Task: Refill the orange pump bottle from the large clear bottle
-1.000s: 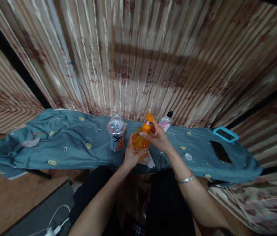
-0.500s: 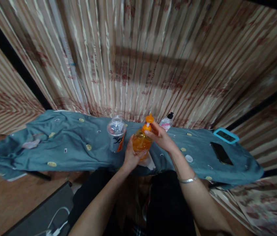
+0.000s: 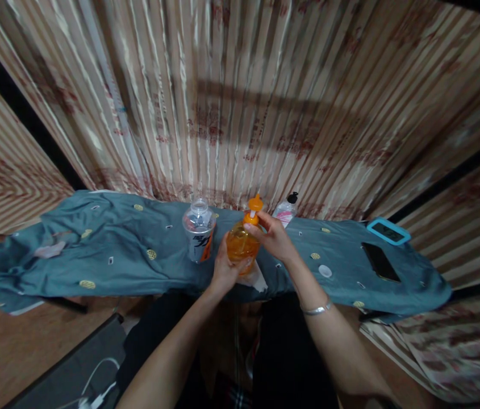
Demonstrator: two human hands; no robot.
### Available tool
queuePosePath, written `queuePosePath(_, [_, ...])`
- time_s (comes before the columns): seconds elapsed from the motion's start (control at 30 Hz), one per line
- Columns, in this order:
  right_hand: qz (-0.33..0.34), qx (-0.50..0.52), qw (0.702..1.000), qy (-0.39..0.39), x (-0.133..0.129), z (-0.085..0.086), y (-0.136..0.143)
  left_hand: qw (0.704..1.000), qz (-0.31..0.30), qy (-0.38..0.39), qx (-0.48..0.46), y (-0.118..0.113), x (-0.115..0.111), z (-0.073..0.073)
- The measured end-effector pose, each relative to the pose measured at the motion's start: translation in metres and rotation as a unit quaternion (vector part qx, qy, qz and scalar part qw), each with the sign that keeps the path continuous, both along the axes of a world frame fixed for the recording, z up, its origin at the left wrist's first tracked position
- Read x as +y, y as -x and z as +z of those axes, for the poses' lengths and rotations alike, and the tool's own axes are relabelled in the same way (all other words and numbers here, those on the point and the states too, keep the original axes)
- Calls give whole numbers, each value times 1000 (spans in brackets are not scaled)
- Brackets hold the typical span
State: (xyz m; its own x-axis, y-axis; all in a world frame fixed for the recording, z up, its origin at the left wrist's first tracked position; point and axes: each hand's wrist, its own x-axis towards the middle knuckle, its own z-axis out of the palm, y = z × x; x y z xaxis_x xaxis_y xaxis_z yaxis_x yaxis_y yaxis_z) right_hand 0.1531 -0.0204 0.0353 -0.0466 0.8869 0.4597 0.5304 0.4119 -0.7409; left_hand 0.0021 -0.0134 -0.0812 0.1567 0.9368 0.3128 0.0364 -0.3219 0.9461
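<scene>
A pump bottle [image 3: 243, 242] of orange liquid stands slightly tilted in front of me. My left hand [image 3: 226, 266] wraps round its lower body. At its neck, the fingers of my right hand [image 3: 274, 236] are closed on the orange pump collar [image 3: 251, 217]; the pump head sits raised above it on a white stem. An uncapped clear plastic bottle [image 3: 199, 234] with a grey and orange label is upright just left of the pump bottle, apart from my left hand. Some white tissue [image 3: 257, 279] lies beneath the pump bottle.
Behind my right hand stands a clear bottle with a black pump top [image 3: 286, 211]. A white round cap [image 3: 325, 271], a black phone [image 3: 380, 262] and a blue-framed device [image 3: 388, 231] lie to the right on the blue cloth [image 3: 129, 272]. Pale crumpled tissue [image 3: 50, 249] lies far left.
The whole view has shifted slightly, so everything appears a little further left. Both hands keep their hold on the pump bottle, with the right fingers still at its collar.
</scene>
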Motion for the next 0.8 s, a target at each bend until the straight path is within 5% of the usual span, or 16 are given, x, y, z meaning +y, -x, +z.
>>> queuePosePath(0.4, [-162,29,985,-58,-10,-13,30,998,-24,35,-49,-2,-1,2])
queuePosePath(0.63, [-149,49,987,-43,-22,-25,34,1000,-12,23,9,4,-4,12])
queuePosePath(0.8, [-133,62,989,-7,-44,-58,25,1000,-14,23,7,3,-5,8])
